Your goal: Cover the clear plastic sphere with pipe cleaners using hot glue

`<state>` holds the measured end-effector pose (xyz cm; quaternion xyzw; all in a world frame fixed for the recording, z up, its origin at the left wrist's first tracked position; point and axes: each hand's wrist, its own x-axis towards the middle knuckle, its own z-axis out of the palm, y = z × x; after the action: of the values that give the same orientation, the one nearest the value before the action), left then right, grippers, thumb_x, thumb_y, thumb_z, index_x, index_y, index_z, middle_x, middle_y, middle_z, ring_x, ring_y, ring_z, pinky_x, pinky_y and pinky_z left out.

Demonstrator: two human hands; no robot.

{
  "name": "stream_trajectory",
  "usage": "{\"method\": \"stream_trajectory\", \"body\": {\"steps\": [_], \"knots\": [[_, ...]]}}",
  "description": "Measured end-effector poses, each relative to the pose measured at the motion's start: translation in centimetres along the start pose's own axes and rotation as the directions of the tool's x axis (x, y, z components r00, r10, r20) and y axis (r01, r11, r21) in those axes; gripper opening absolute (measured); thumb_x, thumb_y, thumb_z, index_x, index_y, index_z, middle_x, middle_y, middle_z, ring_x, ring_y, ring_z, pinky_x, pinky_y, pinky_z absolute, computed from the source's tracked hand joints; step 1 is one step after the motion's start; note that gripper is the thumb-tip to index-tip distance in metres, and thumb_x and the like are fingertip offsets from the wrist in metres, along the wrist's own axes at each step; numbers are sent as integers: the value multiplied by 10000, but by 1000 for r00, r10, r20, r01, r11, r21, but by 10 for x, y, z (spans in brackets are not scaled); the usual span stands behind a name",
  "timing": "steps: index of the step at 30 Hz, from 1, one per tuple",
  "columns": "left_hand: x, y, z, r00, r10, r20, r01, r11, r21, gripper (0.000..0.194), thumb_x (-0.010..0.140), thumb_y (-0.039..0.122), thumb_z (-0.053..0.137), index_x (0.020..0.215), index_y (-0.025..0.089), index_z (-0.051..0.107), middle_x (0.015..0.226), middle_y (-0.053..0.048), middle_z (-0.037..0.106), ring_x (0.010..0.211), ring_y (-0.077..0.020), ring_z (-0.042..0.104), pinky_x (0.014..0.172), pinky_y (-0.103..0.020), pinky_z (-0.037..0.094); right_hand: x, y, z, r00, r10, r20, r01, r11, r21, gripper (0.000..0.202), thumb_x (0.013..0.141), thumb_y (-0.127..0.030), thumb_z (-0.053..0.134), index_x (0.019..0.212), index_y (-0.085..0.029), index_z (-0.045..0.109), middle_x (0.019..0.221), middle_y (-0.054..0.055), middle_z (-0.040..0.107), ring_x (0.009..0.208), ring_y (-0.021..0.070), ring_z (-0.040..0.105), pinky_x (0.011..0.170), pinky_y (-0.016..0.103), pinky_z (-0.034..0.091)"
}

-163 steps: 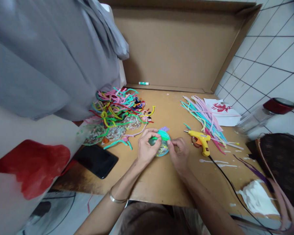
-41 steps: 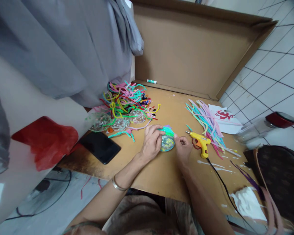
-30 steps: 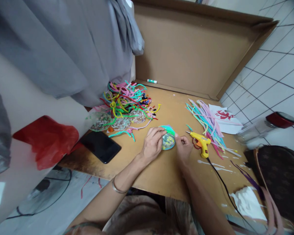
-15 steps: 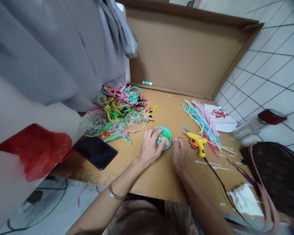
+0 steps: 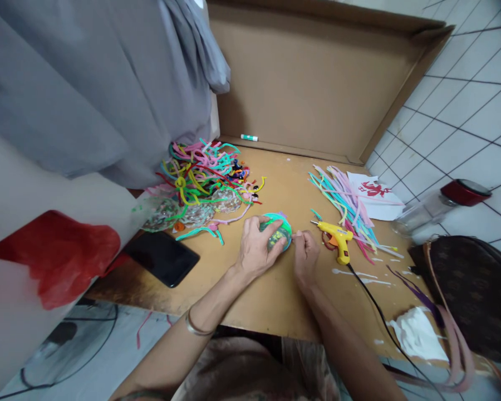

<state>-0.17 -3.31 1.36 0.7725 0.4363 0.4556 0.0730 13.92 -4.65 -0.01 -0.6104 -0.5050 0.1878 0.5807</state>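
Observation:
My left hand is closed around a clear round ball, its thumb and fingers pressing on the top. Green and turquoise fuzzy pipe cleaner rings the ball's edge, with a bit of purple at the far side. Just right of the ball, my right hand is closed in a pinch; whatever sits between the fingertips is too small to make out. Close by on the right lies a yellow hot glue gun, its nozzle pointing left toward my right hand.
Pipe cleaners lie in a bundle at right. A colourful heap and several clear balls are at left, near a black tablet. A glue stick, bottle, brown bag and crumpled tissue surround the work area.
The view has shifted slightly. The ball has turned a little under my left hand, showing more green at its top. My right hand stays pinched beside it.

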Motion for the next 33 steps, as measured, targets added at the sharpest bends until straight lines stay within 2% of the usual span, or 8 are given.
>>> {"method": "stream_trajectory", "body": {"steps": [13, 19, 33], "knots": [[0, -4, 2, 998, 46, -50, -46, 999, -1, 435, 841, 388, 624, 1226, 186, 614, 1122, -135, 498, 1087, -284, 495, 920, -444, 443, 1, -1, 4, 998, -41, -38, 42, 998, 49, 165, 730, -316, 502, 598, -217, 510, 601, -34, 488, 570, 133, 430, 574, 276, 371], [-1, -2, 0, 999, 2, -37, -3, 999, -48, 509, 850, 379, 610, 1315, 188, 527, 1136, -122, 530, 1076, -262, 499, 944, -429, 439, 0, 5, 5, 997, -64, -30, 65, 997, 40, 146, 738, -293, 530, 618, -209, 536, 615, -28, 519, 587, 133, 458, 575, 269, 382], [0, -2, 2, 999, 0, -54, -4, 998, -64, 467, 856, 396, 596, 1270, 190, 527, 1131, -119, 541, 1078, -259, 496, 933, -417, 437, 0, 6, 7, 996, -70, -58, 74, 995, 67, 152, 741, -287, 533, 605, -219, 528, 603, -26, 511, 568, 137, 471, 555, 272, 394]]}}
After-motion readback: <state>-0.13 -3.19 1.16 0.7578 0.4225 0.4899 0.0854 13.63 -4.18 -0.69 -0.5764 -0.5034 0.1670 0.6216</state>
